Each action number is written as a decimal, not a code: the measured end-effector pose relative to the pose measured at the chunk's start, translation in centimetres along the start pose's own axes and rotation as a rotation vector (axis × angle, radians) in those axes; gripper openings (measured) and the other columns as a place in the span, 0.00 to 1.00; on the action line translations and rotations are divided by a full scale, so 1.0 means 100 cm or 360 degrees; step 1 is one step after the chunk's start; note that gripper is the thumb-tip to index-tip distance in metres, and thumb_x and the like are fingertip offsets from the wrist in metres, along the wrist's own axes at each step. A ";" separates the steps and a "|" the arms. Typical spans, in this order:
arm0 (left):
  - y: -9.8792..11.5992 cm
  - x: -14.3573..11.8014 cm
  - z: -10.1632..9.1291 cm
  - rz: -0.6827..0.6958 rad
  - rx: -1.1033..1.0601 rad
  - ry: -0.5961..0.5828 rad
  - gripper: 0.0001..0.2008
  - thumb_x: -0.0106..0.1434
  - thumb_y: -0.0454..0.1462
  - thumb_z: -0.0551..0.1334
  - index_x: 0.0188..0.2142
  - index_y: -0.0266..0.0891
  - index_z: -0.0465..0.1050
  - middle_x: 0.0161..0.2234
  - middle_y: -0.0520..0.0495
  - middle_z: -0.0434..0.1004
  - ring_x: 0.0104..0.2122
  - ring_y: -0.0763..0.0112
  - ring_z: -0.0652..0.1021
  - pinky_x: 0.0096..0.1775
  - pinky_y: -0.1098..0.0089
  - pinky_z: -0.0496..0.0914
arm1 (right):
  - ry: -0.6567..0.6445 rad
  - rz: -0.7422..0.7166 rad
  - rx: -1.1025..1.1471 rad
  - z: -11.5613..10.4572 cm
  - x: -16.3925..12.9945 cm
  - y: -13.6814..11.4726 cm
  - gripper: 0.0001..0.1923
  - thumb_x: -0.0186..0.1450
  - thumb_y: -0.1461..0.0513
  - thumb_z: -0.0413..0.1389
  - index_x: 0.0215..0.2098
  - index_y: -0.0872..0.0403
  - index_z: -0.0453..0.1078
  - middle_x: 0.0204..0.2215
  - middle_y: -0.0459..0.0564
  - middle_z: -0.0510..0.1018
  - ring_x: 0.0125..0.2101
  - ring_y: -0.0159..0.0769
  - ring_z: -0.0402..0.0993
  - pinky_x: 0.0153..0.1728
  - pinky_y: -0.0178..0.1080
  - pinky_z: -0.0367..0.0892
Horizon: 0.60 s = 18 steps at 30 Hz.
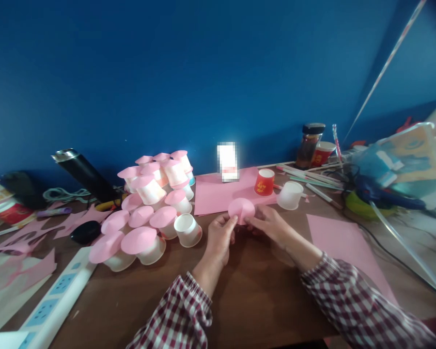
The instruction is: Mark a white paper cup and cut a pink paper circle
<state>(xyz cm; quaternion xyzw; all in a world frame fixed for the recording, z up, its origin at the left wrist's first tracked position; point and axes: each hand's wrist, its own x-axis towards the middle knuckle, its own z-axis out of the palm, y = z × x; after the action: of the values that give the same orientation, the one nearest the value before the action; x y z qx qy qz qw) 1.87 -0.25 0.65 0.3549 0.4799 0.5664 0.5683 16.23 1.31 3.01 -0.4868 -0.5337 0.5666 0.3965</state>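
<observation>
Between my two hands is a pink paper disc, held up over the table with a crease or slit near its lower middle. My left hand pinches its lower left edge between thumb and fingers. At its right edge my right hand also grips it with bent fingers. Just beyond the disc, a red paper cup stands upside down on a pink sheet. A white paper cup is to its right. Left of my hands, another white cup stands beside several cups topped with pink paper cones.
A power strip and pink paper scraps lie at left, near a black flask. At right are a pink sheet, a glue gun, loose sticks and a dark-lidded jar. A blue wall rises behind.
</observation>
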 end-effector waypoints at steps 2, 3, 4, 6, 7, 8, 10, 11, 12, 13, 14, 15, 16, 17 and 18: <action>0.000 0.000 0.000 0.0001 -0.0008 -0.0012 0.16 0.50 0.44 0.67 0.28 0.34 0.69 0.15 0.57 0.63 0.12 0.86 0.56 0.15 0.78 0.48 | 0.0015 -0.0028 -0.0006 0.000 0.000 0.000 0.12 0.54 0.61 0.63 0.33 0.56 0.65 0.25 0.46 0.77 0.24 0.29 0.73 0.21 0.29 0.66; 0.000 -0.001 0.000 0.0002 -0.0012 -0.0019 0.16 0.50 0.45 0.67 0.28 0.34 0.69 0.15 0.58 0.63 0.12 0.86 0.56 0.15 0.78 0.47 | 0.0023 -0.0038 -0.0010 0.001 0.000 0.000 0.13 0.54 0.60 0.63 0.33 0.56 0.65 0.23 0.45 0.76 0.23 0.29 0.72 0.21 0.29 0.66; 0.000 -0.001 0.000 0.0003 -0.0013 -0.0028 0.16 0.50 0.45 0.67 0.28 0.34 0.69 0.14 0.58 0.62 0.12 0.86 0.56 0.16 0.78 0.48 | 0.0031 -0.0043 -0.0016 0.001 0.000 -0.001 0.13 0.54 0.60 0.63 0.32 0.56 0.65 0.22 0.44 0.75 0.23 0.29 0.72 0.21 0.29 0.66; 0.000 -0.001 0.000 0.0007 0.0001 -0.0040 0.16 0.49 0.45 0.68 0.29 0.34 0.70 0.13 0.59 0.60 0.12 0.85 0.56 0.16 0.78 0.48 | 0.0033 -0.0050 -0.0021 0.001 0.000 -0.001 0.13 0.53 0.60 0.63 0.32 0.56 0.65 0.21 0.43 0.74 0.22 0.29 0.71 0.21 0.30 0.65; 0.000 -0.001 0.000 0.0007 0.0013 -0.0043 0.17 0.49 0.45 0.68 0.29 0.33 0.70 0.13 0.60 0.59 0.12 0.85 0.56 0.16 0.78 0.48 | 0.0031 -0.0055 -0.0021 0.001 0.000 -0.001 0.13 0.53 0.61 0.63 0.32 0.56 0.65 0.22 0.43 0.75 0.22 0.29 0.71 0.21 0.31 0.65; 0.000 -0.001 0.000 0.0009 0.0026 -0.0045 0.17 0.48 0.45 0.69 0.30 0.33 0.71 0.13 0.60 0.59 0.12 0.85 0.56 0.16 0.78 0.48 | 0.0031 -0.0061 -0.0019 0.001 0.000 -0.001 0.14 0.53 0.61 0.63 0.33 0.56 0.65 0.22 0.44 0.75 0.22 0.29 0.71 0.22 0.31 0.65; -0.001 -0.001 0.000 0.0023 0.0036 -0.0046 0.18 0.47 0.45 0.70 0.32 0.33 0.71 0.14 0.59 0.61 0.13 0.85 0.56 0.16 0.77 0.48 | 0.0034 -0.0075 -0.0013 0.001 0.000 0.000 0.14 0.53 0.60 0.63 0.33 0.56 0.65 0.23 0.44 0.75 0.22 0.29 0.70 0.22 0.32 0.65; -0.001 -0.001 -0.001 0.0028 0.0031 -0.0045 0.19 0.47 0.45 0.70 0.32 0.33 0.71 0.15 0.59 0.61 0.13 0.85 0.56 0.16 0.77 0.48 | 0.0037 -0.0084 -0.0007 0.001 0.000 0.000 0.14 0.53 0.60 0.63 0.33 0.56 0.65 0.23 0.44 0.75 0.22 0.30 0.70 0.22 0.32 0.65; -0.001 0.000 -0.001 0.0032 0.0023 -0.0048 0.19 0.47 0.45 0.70 0.32 0.33 0.71 0.15 0.59 0.62 0.13 0.85 0.57 0.16 0.78 0.48 | 0.0033 -0.0088 -0.0004 0.001 0.000 0.000 0.14 0.53 0.59 0.63 0.33 0.56 0.65 0.23 0.44 0.75 0.22 0.30 0.70 0.22 0.32 0.65; -0.001 0.000 -0.001 0.0031 0.0012 -0.0052 0.20 0.46 0.44 0.70 0.33 0.33 0.72 0.16 0.58 0.62 0.14 0.85 0.57 0.16 0.78 0.48 | 0.0023 -0.0086 -0.0005 0.000 0.000 0.000 0.14 0.53 0.59 0.63 0.33 0.56 0.66 0.23 0.45 0.75 0.22 0.30 0.70 0.21 0.32 0.65; 0.000 0.000 -0.001 0.0029 -0.0002 -0.0059 0.20 0.46 0.44 0.70 0.34 0.33 0.72 0.16 0.58 0.63 0.14 0.85 0.57 0.16 0.78 0.48 | 0.0010 -0.0083 -0.0005 0.000 0.000 0.000 0.15 0.53 0.58 0.63 0.33 0.56 0.66 0.24 0.45 0.76 0.23 0.31 0.71 0.22 0.32 0.65; 0.000 0.000 -0.001 0.0024 -0.0019 -0.0074 0.21 0.46 0.44 0.70 0.35 0.33 0.71 0.17 0.58 0.64 0.14 0.85 0.57 0.16 0.78 0.49 | -0.0006 -0.0076 -0.0002 0.000 0.000 0.000 0.16 0.53 0.57 0.63 0.34 0.56 0.66 0.26 0.46 0.76 0.25 0.31 0.71 0.22 0.32 0.66; 0.000 -0.001 -0.001 0.0021 -0.0035 -0.0093 0.21 0.46 0.43 0.70 0.37 0.33 0.71 0.18 0.57 0.65 0.14 0.85 0.57 0.16 0.78 0.49 | -0.0018 -0.0068 0.0013 0.000 -0.001 0.000 0.17 0.53 0.55 0.63 0.35 0.56 0.67 0.28 0.47 0.76 0.26 0.32 0.72 0.24 0.33 0.66; 0.001 -0.001 0.000 0.0019 -0.0046 -0.0115 0.21 0.47 0.43 0.70 0.38 0.33 0.71 0.19 0.57 0.66 0.14 0.86 0.57 0.16 0.78 0.49 | -0.0027 -0.0064 0.0051 -0.001 -0.001 0.000 0.18 0.53 0.54 0.63 0.36 0.56 0.67 0.29 0.48 0.77 0.28 0.33 0.73 0.25 0.33 0.67; 0.001 -0.001 0.000 0.0017 -0.0052 -0.0135 0.22 0.47 0.42 0.70 0.39 0.33 0.70 0.20 0.56 0.68 0.14 0.86 0.57 0.16 0.78 0.49 | -0.0037 -0.0071 0.0116 -0.001 -0.001 0.000 0.19 0.54 0.54 0.63 0.38 0.56 0.67 0.31 0.49 0.77 0.30 0.34 0.73 0.27 0.33 0.68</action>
<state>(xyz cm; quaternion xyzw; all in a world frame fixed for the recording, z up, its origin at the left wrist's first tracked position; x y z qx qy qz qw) 1.84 -0.37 0.77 0.3720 0.4441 0.5615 0.5908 16.33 1.24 3.00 -0.4534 -0.5279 0.5823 0.4204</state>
